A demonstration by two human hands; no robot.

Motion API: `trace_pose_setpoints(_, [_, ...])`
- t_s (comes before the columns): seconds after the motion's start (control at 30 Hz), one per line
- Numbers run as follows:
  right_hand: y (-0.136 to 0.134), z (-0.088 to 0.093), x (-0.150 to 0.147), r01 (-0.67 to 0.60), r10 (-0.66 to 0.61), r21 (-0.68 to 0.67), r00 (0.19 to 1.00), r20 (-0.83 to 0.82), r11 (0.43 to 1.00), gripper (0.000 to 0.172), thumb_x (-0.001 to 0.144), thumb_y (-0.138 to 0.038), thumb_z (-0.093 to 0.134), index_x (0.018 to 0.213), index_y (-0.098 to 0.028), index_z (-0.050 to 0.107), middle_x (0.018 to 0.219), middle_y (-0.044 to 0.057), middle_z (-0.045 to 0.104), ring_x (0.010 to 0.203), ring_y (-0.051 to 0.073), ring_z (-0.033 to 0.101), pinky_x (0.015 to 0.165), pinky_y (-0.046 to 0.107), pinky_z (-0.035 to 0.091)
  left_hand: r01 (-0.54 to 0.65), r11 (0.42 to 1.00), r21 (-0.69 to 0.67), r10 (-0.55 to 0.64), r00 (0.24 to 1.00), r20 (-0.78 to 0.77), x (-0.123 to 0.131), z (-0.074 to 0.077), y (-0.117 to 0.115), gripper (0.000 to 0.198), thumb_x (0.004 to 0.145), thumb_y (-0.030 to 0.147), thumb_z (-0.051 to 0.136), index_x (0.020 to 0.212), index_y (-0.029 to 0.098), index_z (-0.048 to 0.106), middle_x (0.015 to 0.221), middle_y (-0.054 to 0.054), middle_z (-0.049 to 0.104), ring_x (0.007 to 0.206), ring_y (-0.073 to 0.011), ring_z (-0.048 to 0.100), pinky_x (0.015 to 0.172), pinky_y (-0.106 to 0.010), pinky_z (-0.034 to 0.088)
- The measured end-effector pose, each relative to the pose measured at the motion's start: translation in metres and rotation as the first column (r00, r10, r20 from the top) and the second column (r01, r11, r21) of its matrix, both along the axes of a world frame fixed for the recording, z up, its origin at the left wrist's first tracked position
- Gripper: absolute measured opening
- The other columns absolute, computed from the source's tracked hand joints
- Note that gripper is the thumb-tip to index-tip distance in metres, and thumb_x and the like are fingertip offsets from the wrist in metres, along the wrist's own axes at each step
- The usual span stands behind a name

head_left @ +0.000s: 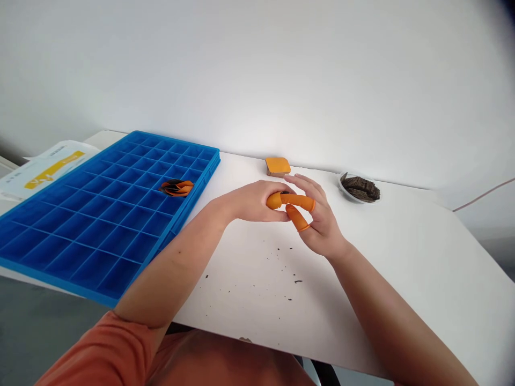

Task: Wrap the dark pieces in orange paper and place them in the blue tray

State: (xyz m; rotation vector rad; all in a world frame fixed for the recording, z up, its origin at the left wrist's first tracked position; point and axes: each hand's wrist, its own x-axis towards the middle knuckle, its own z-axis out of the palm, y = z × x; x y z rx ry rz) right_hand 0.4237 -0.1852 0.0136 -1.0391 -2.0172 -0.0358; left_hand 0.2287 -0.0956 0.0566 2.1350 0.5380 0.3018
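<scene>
My left hand (257, 201) and my right hand (322, 217) meet above the middle of the table. Orange finger cots (298, 201) cover the thumb and index finger of my right hand, and another orange cot (274, 201) shows at my left fingertips. My left fingers are curled and closed. The right index and thumb close in against them, while the other right fingers stretch out. A small dark edge (285, 192) shows between the fingertips; what it belongs to is mostly hidden. Behind the hands lies a stack of orange-topped pieces (277, 165).
A blue compartment tray (132, 214) fills the left side, with several orange and black pieces (177, 187) in one compartment. Beyond it lies a white and yellow package (52, 169). At right stands a bowl (345, 187) of dark thin pieces (361, 188). Dark crumbs (298, 281) dot the white table (249, 268).
</scene>
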Motion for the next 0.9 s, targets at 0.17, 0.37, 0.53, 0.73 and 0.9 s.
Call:
trace_pose_setpoints(0.17, [0.0010,0.0028,-0.0044,0.007,-0.007,0.027,1.000,0.000,1.000,0.038,0.096,-0.014,0.057,0.128,-0.034,0.061,0.148,0.007,0.061,0.141,0.029,0.056,0.115,0.061,0.049,0.013,1.000,0.011,-0.012,0.999,-0.032,0.0005,-0.0002,-0.0009,0.035,0.085,0.034,0.062,0.118,0.024,0.069,0.094,-0.002,0.066,0.078,-0.0164,0.057,0.070,-0.033,0.044])
trace_pose_setpoints(0.37, [0.0011,0.0047,-0.0053,0.132,-0.121,0.142,0.989,-0.080,0.981,0.025,0.090,-0.021,0.071,0.112,-0.032,0.068,0.130,0.006,0.070,0.123,0.029,0.067,0.102,0.054,0.056,0.018,0.999,-0.027,-0.022,0.991,-0.129,0.0001,0.0034,-0.0025,0.038,0.080,0.031,0.063,0.117,0.025,0.065,0.085,0.000,0.058,0.072,-0.0158,0.053,0.062,-0.032,0.039])
trace_pose_setpoints(0.53, [0.0014,0.0067,-0.0036,0.119,-0.114,0.128,0.992,-0.051,0.985,0.033,0.088,-0.021,0.074,0.119,-0.031,0.067,0.133,0.008,0.069,0.124,0.030,0.066,0.102,0.054,0.056,0.026,0.995,-0.099,-0.047,0.975,-0.217,-0.0014,0.0054,-0.0033,0.054,0.076,0.026,0.060,0.130,0.029,0.061,0.090,0.000,0.059,0.074,-0.0177,0.056,0.064,-0.033,0.042])
trace_pose_setpoints(0.73, [0.0019,0.0058,-0.0031,0.147,-0.137,0.148,0.988,-0.072,0.978,0.016,0.091,-0.018,0.072,0.102,-0.029,0.071,0.127,0.007,0.071,0.120,0.027,0.067,0.100,0.050,0.057,0.020,0.995,-0.102,-0.038,0.982,-0.185,-0.0019,0.0035,-0.0039,0.058,0.086,0.031,0.057,0.144,0.033,0.053,0.121,-0.004,0.066,0.101,-0.0218,0.063,0.081,-0.036,0.050])
trace_pose_setpoints(0.9, [0.0031,0.0077,0.0008,0.245,-0.228,0.136,0.965,-0.130,0.960,0.012,0.092,-0.020,0.072,0.100,-0.029,0.072,0.120,0.005,0.074,0.113,0.025,0.069,0.096,0.047,0.058,-0.053,0.998,-0.037,0.056,0.993,0.101,-0.0002,-0.0001,-0.0005,0.038,0.093,0.044,0.061,0.128,0.028,0.067,0.135,-0.004,0.066,0.125,-0.0238,0.060,0.101,-0.038,0.049])
